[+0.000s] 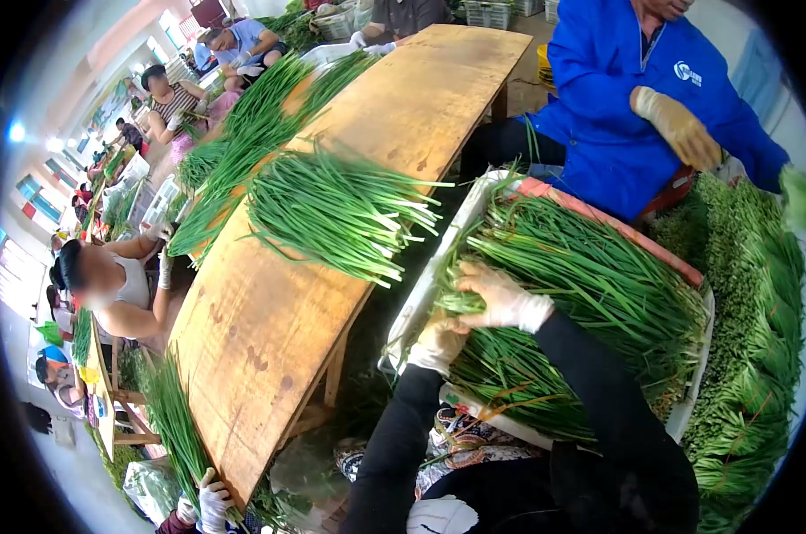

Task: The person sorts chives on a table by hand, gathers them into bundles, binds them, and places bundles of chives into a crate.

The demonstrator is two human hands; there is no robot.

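Observation:
My left hand [439, 343], in a white glove, is closed at the left edge of a white plastic crate [409, 311]. Just above it, my right hand [502, 300], gloved too, curls its fingers round a small bunch of green chives [459, 301]. The bunch passes between both hands, though the left fingers are partly hidden behind the right. Under them the crate is filled with long loose chives [590, 294], some with yellowed blades.
A wooden table [251, 329] bears a chive pile [340, 212], white ends towards me. A person in a blue jacket [590, 98] sits across the crate. Heaped greens [750, 356] lie at the right. Co-workers with gloved hands [214, 503] line the table's far side.

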